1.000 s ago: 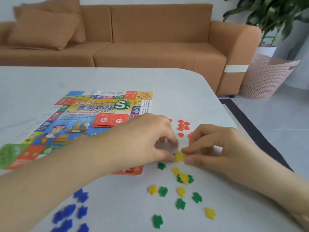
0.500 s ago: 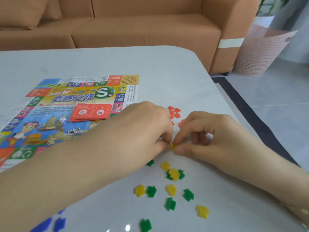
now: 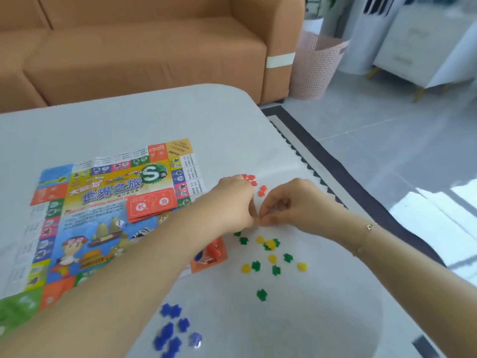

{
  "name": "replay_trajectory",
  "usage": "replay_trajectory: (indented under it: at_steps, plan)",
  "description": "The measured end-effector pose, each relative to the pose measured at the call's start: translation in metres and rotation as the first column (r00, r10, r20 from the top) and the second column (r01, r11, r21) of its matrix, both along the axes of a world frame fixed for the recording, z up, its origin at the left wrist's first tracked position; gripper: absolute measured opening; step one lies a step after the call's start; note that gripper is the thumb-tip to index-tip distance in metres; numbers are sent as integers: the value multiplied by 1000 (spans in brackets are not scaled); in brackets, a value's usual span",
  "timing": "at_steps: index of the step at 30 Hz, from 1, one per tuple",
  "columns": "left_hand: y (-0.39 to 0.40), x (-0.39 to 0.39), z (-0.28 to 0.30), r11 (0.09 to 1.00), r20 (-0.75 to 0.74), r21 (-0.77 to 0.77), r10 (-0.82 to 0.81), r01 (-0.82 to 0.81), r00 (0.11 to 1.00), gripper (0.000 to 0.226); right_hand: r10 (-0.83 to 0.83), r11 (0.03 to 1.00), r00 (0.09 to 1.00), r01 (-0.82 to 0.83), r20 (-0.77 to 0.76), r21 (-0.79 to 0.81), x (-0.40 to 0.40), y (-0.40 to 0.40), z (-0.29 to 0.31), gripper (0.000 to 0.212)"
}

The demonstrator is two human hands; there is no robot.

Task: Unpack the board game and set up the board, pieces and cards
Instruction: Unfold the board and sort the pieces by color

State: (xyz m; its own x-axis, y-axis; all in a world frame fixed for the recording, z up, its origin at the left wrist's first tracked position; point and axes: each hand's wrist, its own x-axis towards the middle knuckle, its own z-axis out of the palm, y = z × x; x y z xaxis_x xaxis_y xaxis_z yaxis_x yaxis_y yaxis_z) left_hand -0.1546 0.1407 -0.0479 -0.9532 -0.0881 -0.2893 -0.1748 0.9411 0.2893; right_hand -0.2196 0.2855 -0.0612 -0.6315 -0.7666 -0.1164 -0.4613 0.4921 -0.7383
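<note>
- We are looking down at a white table (image 3: 160,120) with the game board (image 3: 85,223) lying flat on its left part; a stack of red-orange cards (image 3: 152,204) is resting on the board, right of its centre.
- We are seeing the left hand (image 3: 232,202) and the right hand (image 3: 291,205) meeting fingertip to fingertip just right of the board; both are pinching 1 tiny yellow piece (image 3: 257,218) between them, fingers curled, just above the tabletop.
- We are noticing loose yellow pieces (image 3: 271,244) and green pieces (image 3: 256,265) lying mixed together on the table, just on the near side of the hands; 1 green one is sitting apart, nearer to us.
- We are spotting red pieces (image 3: 262,190) clustered on the far side of the hands, partly hidden by the left hand.
- We are finding blue pieces (image 3: 171,326) grouped at the near edge, beside the left forearm.
- We are seeing an orange card (image 3: 211,257) poking out from under the left forearm, touching the board's right edge; its print is too blurred to read.
- We are seeing a thin bracelet (image 3: 370,226) on the right wrist.
- We are glimpsing an orange sofa (image 3: 154,47) beyond the table and a pink basket (image 3: 316,65) to its right.
</note>
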Motion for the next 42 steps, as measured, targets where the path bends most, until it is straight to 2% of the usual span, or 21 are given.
replay_trajectory:
  at_steps: [8,12,18,23,25,30,36,39,42]
  plan:
    - [-5,-5,-3,996,21,27,-87,86,996,15,-238,970,971,237,26,46,22,15,9,16]
    - [-13,-6,-4,994,39,72,-88,85,995,30,-438,894,891,446,122,-48,40,22,11,8]
    - [-16,1,-2,991,-61,82,-96,101,993,23,-569,754,775,625,274,-202,69,26,18,10]
    - [-45,12,23,964,-202,262,16,38,979,5,-541,796,809,581,232,-169,74,14,33,8]
    - [-67,15,34,947,-259,321,84,4,962,7,-514,824,833,546,207,-153,68,-2,42,7]
    - [-163,7,48,929,-340,329,287,-173,895,10,-387,901,911,406,145,-151,9,-105,54,7]
    - [-274,-9,22,871,-305,295,476,-394,825,12,-251,960,961,262,114,-98,-38,-252,30,7]
    - [-305,-12,8,844,-257,264,528,-466,810,15,-209,976,974,213,88,-46,-45,-304,20,9]
    - [-325,-16,-5,816,-231,299,565,-495,792,13,-191,980,978,195,87,-49,-49,-341,13,14]
